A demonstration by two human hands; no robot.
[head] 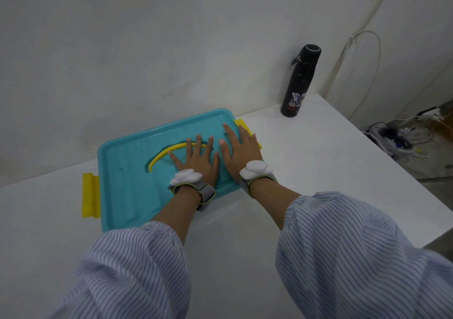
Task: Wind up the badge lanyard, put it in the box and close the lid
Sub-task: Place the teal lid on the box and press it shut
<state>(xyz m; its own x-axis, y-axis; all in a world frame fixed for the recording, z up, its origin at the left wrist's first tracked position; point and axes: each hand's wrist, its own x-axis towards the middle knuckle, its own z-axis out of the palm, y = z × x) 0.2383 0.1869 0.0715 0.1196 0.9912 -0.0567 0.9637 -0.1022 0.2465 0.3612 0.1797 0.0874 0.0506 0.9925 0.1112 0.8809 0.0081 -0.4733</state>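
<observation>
Lid seating: both hands flat on the closed box.

The left hand (198,162) and right hand (241,151) lie spread wide, holding nothing, on the teal lid (127,169) of the box on the worktop (318,162). The lanyard is not visible, presumably inside. Press evenly, then fasten both yellow latches (90,195).

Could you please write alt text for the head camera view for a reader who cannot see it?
Both hands, the left hand and the right hand, press flat, fingers spread, on the teal lid of a box with yellow latches on a white table. A black water bottle stands upright by the wall.
</observation>
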